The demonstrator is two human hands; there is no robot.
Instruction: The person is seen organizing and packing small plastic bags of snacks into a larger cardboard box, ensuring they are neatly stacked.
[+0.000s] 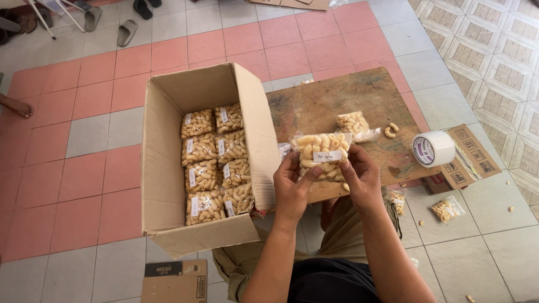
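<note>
An open cardboard box (168,168) stands on the tiled floor, two rows of filled snack bags (216,163) inside. Right of it lies a wooden board (348,101) bearing another bag (355,124) and a tape roll (433,148) (at its edge). Above the board's near edge, the left hand (292,188) and right hand (362,177) pinch a clear labelled packet (321,154) of pale curls between thumbs and fingers.

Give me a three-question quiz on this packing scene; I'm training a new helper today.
1. True or false: both hands hold one clear snack bag.
2. The packed bags in the cardboard box lie in how many columns?
3. The tape roll rests: A) inside the box B) at the wooden board's right edge C) on the person's lap.

Key: 1 true; 2 two; 3 B.
</note>
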